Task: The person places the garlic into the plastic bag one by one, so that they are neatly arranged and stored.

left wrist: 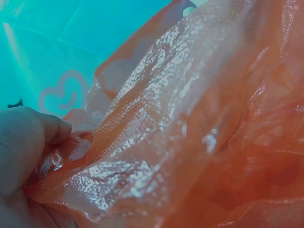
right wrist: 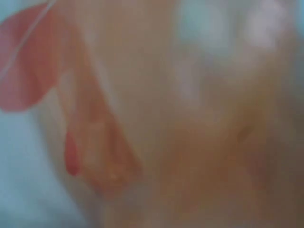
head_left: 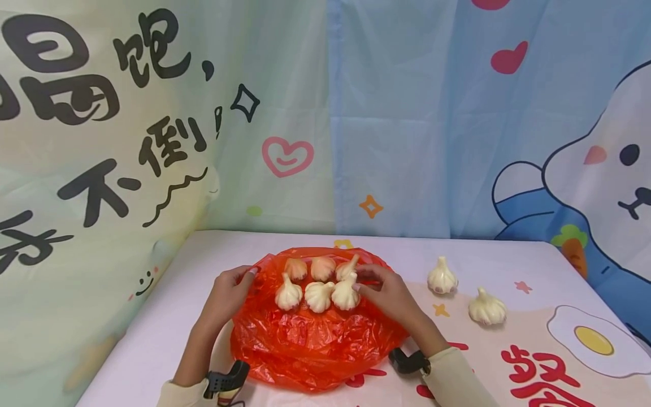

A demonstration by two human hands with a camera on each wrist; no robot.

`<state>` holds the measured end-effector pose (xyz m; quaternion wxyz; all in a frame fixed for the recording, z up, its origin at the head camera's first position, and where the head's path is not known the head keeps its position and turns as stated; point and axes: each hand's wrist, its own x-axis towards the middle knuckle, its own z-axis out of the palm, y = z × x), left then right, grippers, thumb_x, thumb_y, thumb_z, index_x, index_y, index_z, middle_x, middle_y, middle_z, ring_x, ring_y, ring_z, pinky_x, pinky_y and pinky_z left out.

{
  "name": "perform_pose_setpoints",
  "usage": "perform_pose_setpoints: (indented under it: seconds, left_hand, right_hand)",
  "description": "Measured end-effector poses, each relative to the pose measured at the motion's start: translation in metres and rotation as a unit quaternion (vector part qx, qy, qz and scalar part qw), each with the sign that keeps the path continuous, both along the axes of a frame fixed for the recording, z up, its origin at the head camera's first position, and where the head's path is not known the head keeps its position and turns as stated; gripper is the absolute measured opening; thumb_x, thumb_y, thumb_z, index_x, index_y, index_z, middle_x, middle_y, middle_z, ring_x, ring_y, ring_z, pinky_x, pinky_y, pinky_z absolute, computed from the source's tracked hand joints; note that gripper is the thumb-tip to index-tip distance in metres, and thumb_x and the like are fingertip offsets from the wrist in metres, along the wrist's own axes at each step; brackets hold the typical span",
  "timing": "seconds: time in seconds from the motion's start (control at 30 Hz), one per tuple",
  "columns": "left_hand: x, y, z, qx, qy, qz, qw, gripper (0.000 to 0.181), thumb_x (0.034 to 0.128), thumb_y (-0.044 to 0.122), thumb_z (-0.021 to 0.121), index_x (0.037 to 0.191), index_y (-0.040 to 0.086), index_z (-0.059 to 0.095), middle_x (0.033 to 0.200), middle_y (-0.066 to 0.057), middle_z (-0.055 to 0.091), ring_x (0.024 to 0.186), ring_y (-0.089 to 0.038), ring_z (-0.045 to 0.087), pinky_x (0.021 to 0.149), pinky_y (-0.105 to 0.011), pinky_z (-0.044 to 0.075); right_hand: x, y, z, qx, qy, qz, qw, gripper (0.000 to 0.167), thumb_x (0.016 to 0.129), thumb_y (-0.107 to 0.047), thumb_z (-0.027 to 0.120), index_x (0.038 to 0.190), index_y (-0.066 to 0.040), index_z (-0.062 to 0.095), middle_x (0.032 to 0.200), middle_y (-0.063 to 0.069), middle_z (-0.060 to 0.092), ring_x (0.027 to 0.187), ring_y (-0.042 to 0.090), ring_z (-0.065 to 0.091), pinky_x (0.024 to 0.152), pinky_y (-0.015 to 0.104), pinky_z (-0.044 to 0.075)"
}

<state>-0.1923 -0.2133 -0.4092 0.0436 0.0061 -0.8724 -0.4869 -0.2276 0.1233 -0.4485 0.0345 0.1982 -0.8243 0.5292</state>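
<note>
A red plastic bag lies spread open in the middle of the table in the head view. Several garlic bulbs sit in it in two rows. My left hand pinches the bag's left edge between thumb and fingers; the left wrist view shows the crinkled bag film in that grip. At the right end of the front row, my right hand pinches a pale garlic bulb with thumb and fingers. The right wrist view is too blurred to show the hand or bulb clearly.
To the right of the bag, two more garlic bulbs, one garlic bulb farther back and another garlic bulb nearer, rest on the printed tablecloth. A printed curtain hangs behind the table.
</note>
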Motion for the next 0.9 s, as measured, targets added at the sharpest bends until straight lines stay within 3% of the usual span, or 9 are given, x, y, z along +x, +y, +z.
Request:
perform_pose_setpoints:
  seconds: [0.27, 0.53, 0.7, 0.9]
  left_hand:
    - [-0.001, 0.000, 0.001, -0.005, 0.000, -0.001, 1.0000, 0.033, 0.1029, 0.025, 0.048, 0.120, 0.005, 0.066, 0.103, -0.010, 0.068, 0.085, -0.023, 0.064, 0.077, -0.036, 0.057]
    - [-0.001, -0.002, 0.003, -0.011, 0.004, -0.002, 0.9999, 0.033, 0.1032, 0.025, 0.047, 0.121, 0.004, 0.066, 0.104, -0.010, 0.068, 0.085, -0.022, 0.064, 0.077, -0.035, 0.057]
    - [-0.001, -0.003, 0.001, -0.003, 0.002, -0.002, 1.0000, 0.033, 0.1029, 0.025, 0.048, 0.120, 0.005, 0.066, 0.104, -0.010, 0.069, 0.085, -0.023, 0.065, 0.078, -0.036, 0.057]
    - [-0.001, -0.003, 0.000, -0.004, 0.003, -0.003, 1.0000, 0.032, 0.1030, 0.026, 0.047, 0.118, 0.005, 0.067, 0.099, -0.008, 0.068, 0.083, -0.023, 0.063, 0.077, -0.035, 0.057]
  right_hand:
    - [0.000, 0.008, 0.008, -0.012, -0.013, -0.029, 0.9994, 0.031, 0.092, -0.026, 0.068, 0.119, -0.010, 0.066, 0.114, 0.004, 0.067, 0.105, 0.023, 0.064, 0.089, 0.039, 0.053]
    - [0.002, 0.015, 0.019, -0.032, -0.010, -0.038, 0.9987, 0.027, 0.094, -0.022, 0.066, 0.115, -0.005, 0.067, 0.110, 0.005, 0.068, 0.103, 0.024, 0.064, 0.089, 0.036, 0.053]
    - [0.002, 0.023, 0.020, -0.019, -0.019, -0.068, 0.9973, 0.031, 0.094, -0.030, 0.066, 0.116, -0.009, 0.068, 0.111, 0.005, 0.068, 0.103, 0.024, 0.063, 0.086, 0.034, 0.054]
    - [0.001, 0.039, 0.019, -0.016, -0.013, -0.101, 0.9947, 0.030, 0.093, -0.023, 0.068, 0.119, -0.009, 0.067, 0.117, 0.010, 0.066, 0.107, 0.028, 0.063, 0.083, 0.033, 0.054]
